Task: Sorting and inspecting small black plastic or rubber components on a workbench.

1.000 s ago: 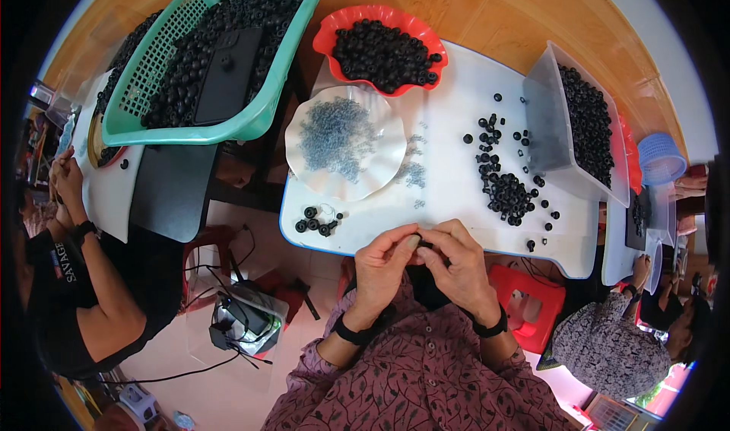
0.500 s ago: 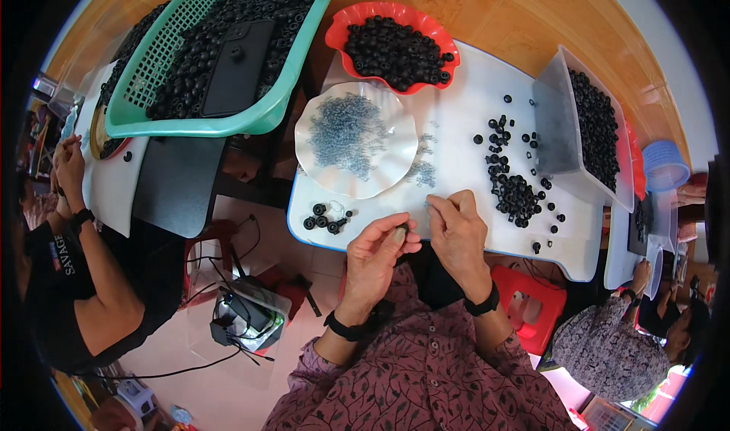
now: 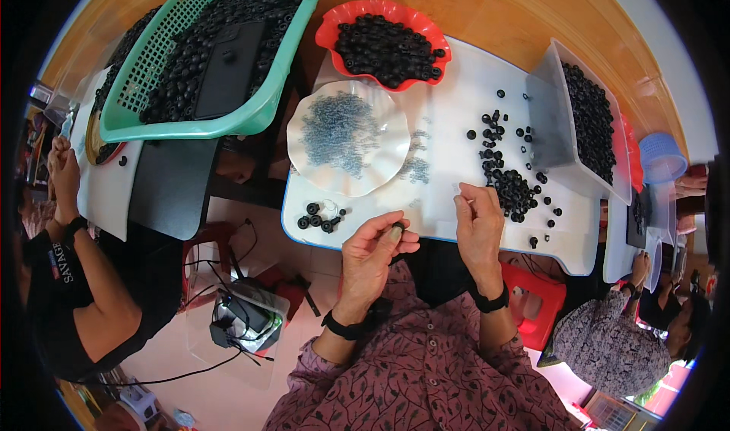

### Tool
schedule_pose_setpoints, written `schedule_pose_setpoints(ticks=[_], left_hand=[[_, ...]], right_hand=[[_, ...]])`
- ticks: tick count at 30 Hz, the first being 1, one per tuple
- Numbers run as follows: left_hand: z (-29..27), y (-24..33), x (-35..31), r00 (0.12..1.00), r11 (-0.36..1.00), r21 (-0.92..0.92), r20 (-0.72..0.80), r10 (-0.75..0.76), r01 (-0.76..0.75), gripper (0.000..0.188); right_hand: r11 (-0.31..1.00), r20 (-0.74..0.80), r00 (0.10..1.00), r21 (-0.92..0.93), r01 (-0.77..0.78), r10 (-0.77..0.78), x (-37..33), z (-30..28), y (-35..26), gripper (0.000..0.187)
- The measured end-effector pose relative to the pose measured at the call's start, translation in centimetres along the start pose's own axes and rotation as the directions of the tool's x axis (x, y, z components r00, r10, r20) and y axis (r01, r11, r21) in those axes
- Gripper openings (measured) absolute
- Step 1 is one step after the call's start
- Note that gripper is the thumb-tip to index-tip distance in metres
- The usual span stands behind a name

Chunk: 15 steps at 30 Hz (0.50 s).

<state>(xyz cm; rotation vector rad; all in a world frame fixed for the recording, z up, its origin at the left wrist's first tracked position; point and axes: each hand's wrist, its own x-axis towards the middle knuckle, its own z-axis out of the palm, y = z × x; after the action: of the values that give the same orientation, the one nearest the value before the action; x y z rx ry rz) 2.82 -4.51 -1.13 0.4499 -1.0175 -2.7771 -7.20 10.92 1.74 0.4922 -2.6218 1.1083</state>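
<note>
Since the frame half a second back, the two hands have drawn apart: the right hand (image 3: 477, 220) has lifted off toward the loose pile of black rings (image 3: 511, 189), and the left hand (image 3: 374, 252) has stayed low at the near edge of the white table (image 3: 449, 150).

Left hand: fingers closed in a pinch on one small black ring (image 3: 397, 226), held at the fingertips, thumb against it. The ring's axis cannot be told at this size.

Right hand: fingers pinched together on something small and pale at the tips; what it is cannot be made out. The pinch sits just left of the pile, nearly touching its near edge.

Key relation: the held ring lies to the left of the right fingers and a little nearer the body, with a clear gap between the two hands. The loose pile is much nearer the right hand than the left.

Ahead of the left fingers: a small cluster of rings (image 3: 319, 217) near the table edge, then a clear scalloped dish of tiny grey parts (image 3: 348, 136). Farther out: a red dish (image 3: 385, 45), a clear bin (image 3: 582, 123) of rings off to the right, and a green basket (image 3: 199, 58) to the left.
</note>
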Motion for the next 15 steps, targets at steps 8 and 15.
schedule_pose_setpoints(ticks=[8, 15], left_hand=[[0.0, -0.1, -0.5, 1.0, 1.0, 0.031, -0.013, -0.001, 0.002, 0.023], [0.0, 0.1, -0.7, 0.999, 0.999, 0.035, -0.025, -0.021, 0.022, 0.023]], right_hand=[[0.999, 0.0, 1.0, 0.019, -0.026, 0.026, -0.6, -0.5, 0.9, 0.015], [0.995, -0.035, 0.995, 0.024, 0.092, -0.091, 0.3, 0.6, -0.6, 0.016]])
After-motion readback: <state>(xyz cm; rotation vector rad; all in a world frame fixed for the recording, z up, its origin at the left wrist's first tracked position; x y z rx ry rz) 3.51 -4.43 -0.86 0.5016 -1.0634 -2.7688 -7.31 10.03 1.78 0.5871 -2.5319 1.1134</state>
